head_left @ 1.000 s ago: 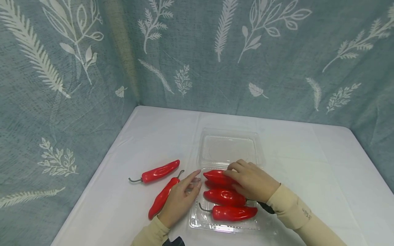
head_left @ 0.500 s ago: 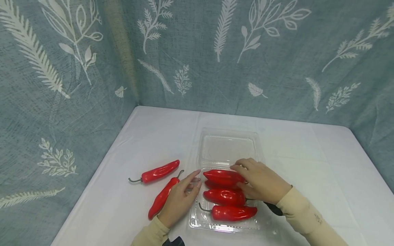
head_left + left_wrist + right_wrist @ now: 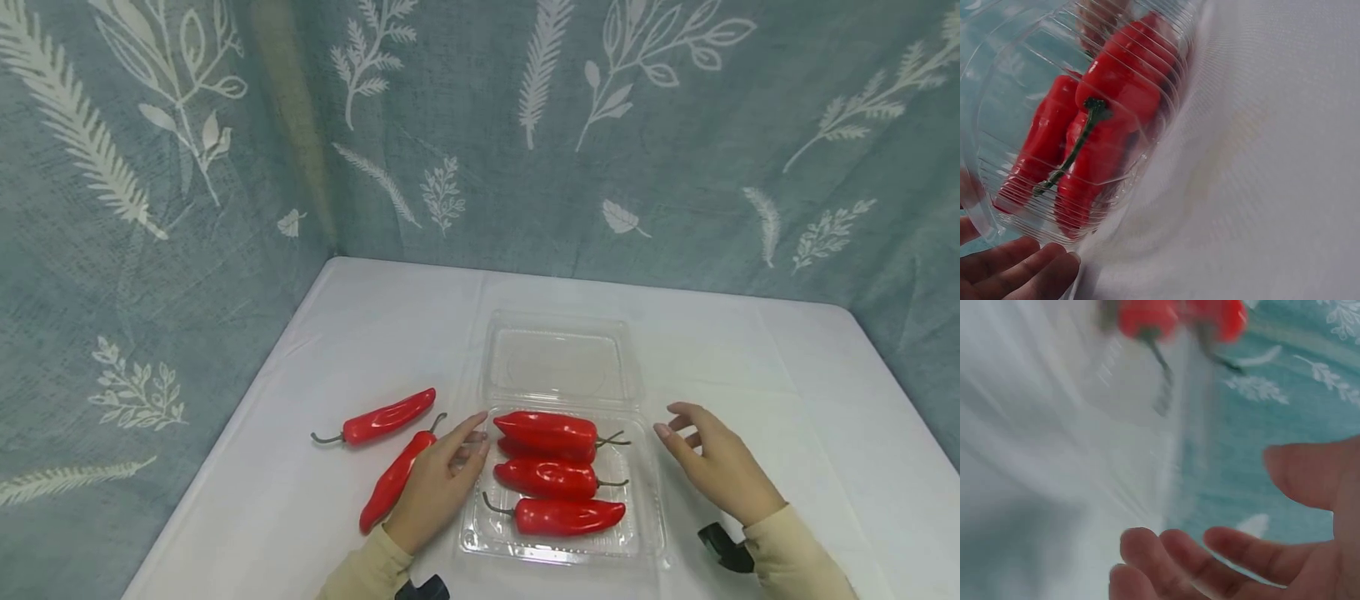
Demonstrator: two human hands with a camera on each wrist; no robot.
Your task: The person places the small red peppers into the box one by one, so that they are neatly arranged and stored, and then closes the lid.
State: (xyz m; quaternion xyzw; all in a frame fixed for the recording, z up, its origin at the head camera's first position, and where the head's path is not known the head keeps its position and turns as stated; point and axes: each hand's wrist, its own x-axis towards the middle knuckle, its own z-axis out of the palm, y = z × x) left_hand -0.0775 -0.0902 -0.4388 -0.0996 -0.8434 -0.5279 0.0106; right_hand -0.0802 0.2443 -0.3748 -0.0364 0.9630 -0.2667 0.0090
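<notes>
Several red chili peppers point(image 3: 551, 476) lie crosswise in a clear plastic clamshell box point(image 3: 652, 533), its lid point(image 3: 558, 362) laid open toward the back. The topmost pepper point(image 3: 543, 429) partly covers another one. At the box's left rim rests my left hand point(image 3: 438, 483), fingers loosely bent; in the left wrist view its fingertips point(image 3: 1063, 262) touch the plastic edge. My right hand point(image 3: 723, 462) hovers right of the box with nothing in it, thumb and fingers spread apart. The right wrist view shows blurred pepper stems point(image 3: 1163, 372) beyond that hand.
Two more red peppers lie left of the box: one point(image 3: 390, 418) farther back, the other point(image 3: 393, 483) close beside my left hand and partly hidden by it. A white cloth covers the table point(image 3: 757, 367). Blue-green leaf-print curtains point(image 3: 480, 200) stand behind and to the left.
My right hand has let go of the topmost pepper and moved right, out of the box, uncovering the stems. My left hand has stayed at the left rim.
</notes>
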